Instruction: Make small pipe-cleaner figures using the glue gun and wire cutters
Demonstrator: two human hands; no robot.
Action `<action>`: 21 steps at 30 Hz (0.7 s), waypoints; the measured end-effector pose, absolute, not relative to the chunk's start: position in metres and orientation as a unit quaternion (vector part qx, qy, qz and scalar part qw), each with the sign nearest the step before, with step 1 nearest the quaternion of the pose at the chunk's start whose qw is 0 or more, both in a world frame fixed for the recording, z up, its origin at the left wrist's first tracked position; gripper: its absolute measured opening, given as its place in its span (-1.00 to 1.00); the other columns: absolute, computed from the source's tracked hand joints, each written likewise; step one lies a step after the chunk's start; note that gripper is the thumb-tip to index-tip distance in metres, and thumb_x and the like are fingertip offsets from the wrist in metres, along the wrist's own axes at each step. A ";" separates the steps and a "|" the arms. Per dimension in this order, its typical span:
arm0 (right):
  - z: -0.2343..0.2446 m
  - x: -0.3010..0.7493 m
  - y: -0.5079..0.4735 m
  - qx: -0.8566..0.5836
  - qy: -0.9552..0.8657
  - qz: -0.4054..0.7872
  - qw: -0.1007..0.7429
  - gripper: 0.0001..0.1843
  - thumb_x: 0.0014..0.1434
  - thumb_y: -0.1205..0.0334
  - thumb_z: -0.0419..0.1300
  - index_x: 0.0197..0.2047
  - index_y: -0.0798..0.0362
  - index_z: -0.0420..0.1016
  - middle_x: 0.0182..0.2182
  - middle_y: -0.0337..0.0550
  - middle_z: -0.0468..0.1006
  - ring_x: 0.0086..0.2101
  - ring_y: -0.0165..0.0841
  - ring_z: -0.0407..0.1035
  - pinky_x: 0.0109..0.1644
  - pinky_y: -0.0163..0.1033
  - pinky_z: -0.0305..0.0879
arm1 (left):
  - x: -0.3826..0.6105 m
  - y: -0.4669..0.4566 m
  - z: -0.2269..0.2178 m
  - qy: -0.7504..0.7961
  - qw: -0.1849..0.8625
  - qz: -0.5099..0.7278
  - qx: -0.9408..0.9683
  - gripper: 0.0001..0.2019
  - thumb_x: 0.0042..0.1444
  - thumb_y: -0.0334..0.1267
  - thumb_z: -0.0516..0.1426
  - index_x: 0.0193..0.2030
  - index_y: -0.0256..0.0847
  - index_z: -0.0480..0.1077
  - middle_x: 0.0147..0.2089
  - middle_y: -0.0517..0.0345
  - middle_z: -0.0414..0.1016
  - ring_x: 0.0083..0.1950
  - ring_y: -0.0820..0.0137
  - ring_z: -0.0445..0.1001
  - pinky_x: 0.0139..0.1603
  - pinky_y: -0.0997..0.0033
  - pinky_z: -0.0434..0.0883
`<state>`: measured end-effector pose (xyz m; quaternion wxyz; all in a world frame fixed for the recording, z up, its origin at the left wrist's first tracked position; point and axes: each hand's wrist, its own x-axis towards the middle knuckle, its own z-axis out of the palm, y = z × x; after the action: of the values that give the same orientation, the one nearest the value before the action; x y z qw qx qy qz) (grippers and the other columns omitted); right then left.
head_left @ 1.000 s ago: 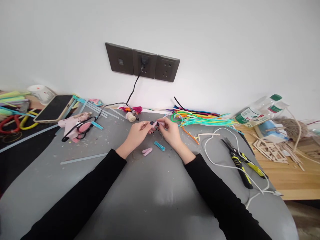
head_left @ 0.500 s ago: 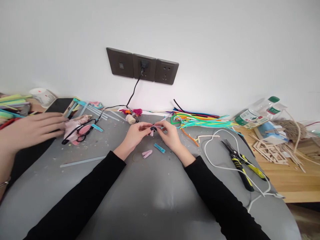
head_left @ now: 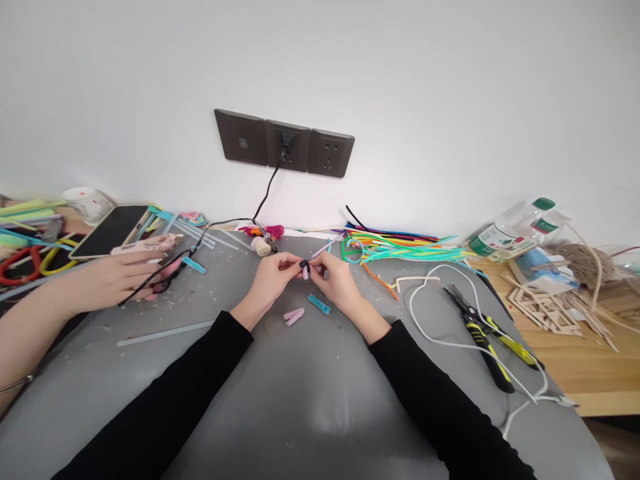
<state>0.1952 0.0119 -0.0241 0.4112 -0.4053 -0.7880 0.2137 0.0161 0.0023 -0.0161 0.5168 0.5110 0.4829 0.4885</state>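
Note:
My left hand (head_left: 267,283) and my right hand (head_left: 337,275) meet above the grey table, fingertips pinched together. Between them is a lilac pipe cleaner (head_left: 327,246), its straight end pointing up past my right fingers and a short pale piece showing below the fingertips. A small dark bit (head_left: 304,265) shows at the pinch; I cannot make out what it is. Below my hands lie a folded pink pipe cleaner piece (head_left: 293,316) and a folded blue pipe cleaner piece (head_left: 319,305) on the table (head_left: 300,400).
At left another person's hand (head_left: 113,280) is over a pink item and a glue gun-like tool with a black cord (head_left: 215,219). Pliers-like cutters (head_left: 480,327) and a white cable (head_left: 415,307) lie right. Colourful pipe cleaners (head_left: 410,247) line the wall; a plastic bottle (head_left: 505,233) stands beyond.
The other person's hand has moved right, onto the pink item, uncovering red and yellow scissor handles. My hands stay pinched together; the lilac pipe cleaner's end now shows more clearly.

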 end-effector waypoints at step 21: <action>-0.022 0.193 0.014 -0.393 -0.742 0.264 0.475 -0.82 0.31 0.28 0.15 -0.09 0.02 0.56 -0.21 -0.06 0.69 -0.25 -0.30 0.59 -0.11 -0.19 0.57 | 0.010 0.004 -0.012 0.481 0.556 0.507 0.450 -0.46 -0.23 0.09 0.48 -0.18 -0.22 0.59 -0.26 0.04 0.65 -0.18 0.24 0.59 -0.06 0.20 0.56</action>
<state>0.1933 0.0139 -0.0222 0.4750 -0.3926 -0.7420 0.2641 0.0101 0.0043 -0.0122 0.5564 0.4495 0.4812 0.5067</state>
